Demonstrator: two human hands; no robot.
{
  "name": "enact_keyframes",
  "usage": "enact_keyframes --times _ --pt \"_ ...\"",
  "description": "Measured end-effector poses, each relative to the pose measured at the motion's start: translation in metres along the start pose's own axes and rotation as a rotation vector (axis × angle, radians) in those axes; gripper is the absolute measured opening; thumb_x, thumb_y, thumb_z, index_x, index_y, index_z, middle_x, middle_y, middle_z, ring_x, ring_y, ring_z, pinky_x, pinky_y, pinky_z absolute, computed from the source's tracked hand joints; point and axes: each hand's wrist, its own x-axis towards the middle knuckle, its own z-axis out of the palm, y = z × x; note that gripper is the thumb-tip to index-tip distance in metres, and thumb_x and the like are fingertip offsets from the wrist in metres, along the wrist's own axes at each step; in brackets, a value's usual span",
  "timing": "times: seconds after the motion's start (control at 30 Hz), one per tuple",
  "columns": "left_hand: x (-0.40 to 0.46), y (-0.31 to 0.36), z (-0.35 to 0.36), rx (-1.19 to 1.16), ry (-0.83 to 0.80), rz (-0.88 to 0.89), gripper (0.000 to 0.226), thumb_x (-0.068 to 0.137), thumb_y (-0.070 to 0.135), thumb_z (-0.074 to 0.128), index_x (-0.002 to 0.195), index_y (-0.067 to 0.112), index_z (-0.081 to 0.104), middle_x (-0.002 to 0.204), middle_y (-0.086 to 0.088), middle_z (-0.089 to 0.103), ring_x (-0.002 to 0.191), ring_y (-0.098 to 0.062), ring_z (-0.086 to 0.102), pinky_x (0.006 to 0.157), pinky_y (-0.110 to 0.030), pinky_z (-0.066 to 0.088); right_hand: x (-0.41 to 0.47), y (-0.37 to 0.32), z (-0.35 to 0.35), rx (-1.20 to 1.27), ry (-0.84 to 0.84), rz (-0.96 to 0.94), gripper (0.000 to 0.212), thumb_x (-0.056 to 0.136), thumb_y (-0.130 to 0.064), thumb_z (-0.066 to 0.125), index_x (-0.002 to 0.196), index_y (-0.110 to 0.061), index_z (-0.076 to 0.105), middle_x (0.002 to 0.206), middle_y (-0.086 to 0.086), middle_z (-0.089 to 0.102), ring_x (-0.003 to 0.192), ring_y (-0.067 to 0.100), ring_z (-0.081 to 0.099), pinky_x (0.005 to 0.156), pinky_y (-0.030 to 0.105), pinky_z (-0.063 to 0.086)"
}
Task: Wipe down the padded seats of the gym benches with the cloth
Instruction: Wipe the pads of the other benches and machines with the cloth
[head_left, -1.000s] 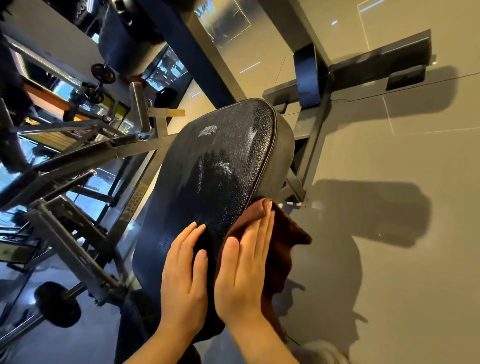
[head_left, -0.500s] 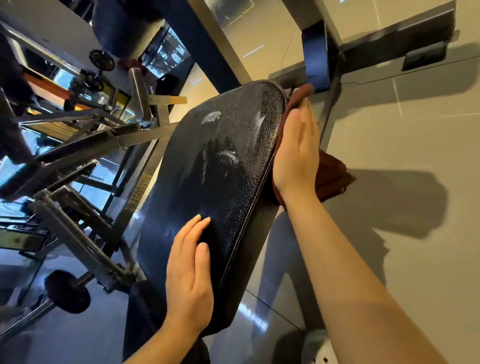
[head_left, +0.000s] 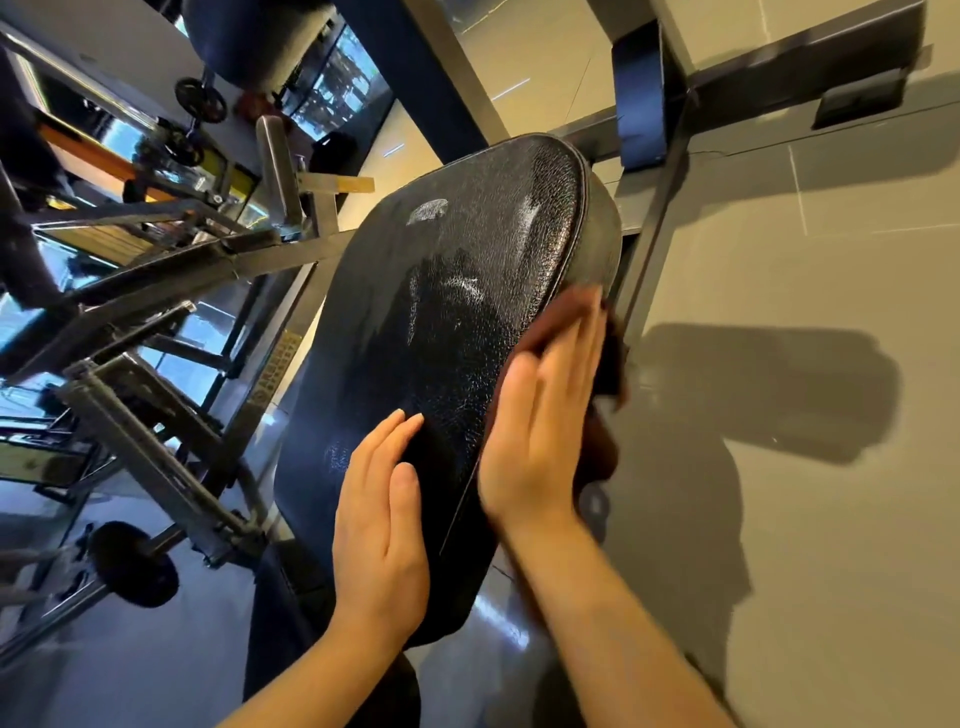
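A black padded bench seat (head_left: 457, 291) with a cracked, shiny surface fills the middle of the view. My left hand (head_left: 382, 525) lies flat on its near end, fingers straight. My right hand (head_left: 540, 415), blurred by motion, presses a dark red-brown cloth (head_left: 605, 353) with straight fingers against the seat's right side edge, about halfway along. Most of the cloth is hidden under the hand; a fold hangs down beside the seat.
Grey steel frame bars (head_left: 171, 291) and a black weight disc (head_left: 132, 564) stand to the left. A dark upright post (head_left: 641, 78) and crossbar (head_left: 810, 57) sit beyond the seat. Grey floor tiles (head_left: 805, 467) spread to the right, with shadows on them.
My right hand, with the cloth, went up the seat's right edge to the far end and has now come back toward me to mid-length. My left hand stayed on the near end.
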Motion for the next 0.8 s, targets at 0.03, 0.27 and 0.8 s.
enact_keyframes --times 0.03,0.27,0.8 --pt "0.0 0.0 0.0 0.006 -0.001 -0.004 0.036 0.097 0.045 0.024 0.128 0.047 0.042 0.143 0.012 0.046 0.136 -0.004 0.037 0.114 -0.035 0.031 0.021 0.0 -0.001 0.069 0.044 0.057 0.055 0.103 -0.026 0.026 0.152 -0.003 0.016 0.16 0.004 0.01 0.151 0.02 0.007 0.123 0.034 0.002" --pt "0.001 0.001 0.001 0.01 -0.003 -0.012 0.035 0.096 0.044 0.026 0.127 0.047 0.043 0.14 0.01 0.048 0.134 -0.01 0.04 0.113 -0.042 0.033 0.081 0.002 -0.008 0.122 0.037 0.159 0.056 0.103 -0.032 0.021 0.153 -0.008 0.019 0.162 0.006 0.018 0.15 0.014 0.011 0.123 0.034 0.006" --pt "0.003 -0.001 0.001 0.029 -0.005 0.017 0.034 0.096 0.043 0.027 0.127 0.046 0.042 0.14 0.008 0.048 0.134 -0.007 0.04 0.113 -0.038 0.032 0.015 -0.006 -0.005 0.134 0.016 0.088 0.061 0.1 -0.032 0.023 0.151 0.001 0.012 0.161 0.014 0.01 0.15 0.018 0.004 0.123 0.032 0.001"
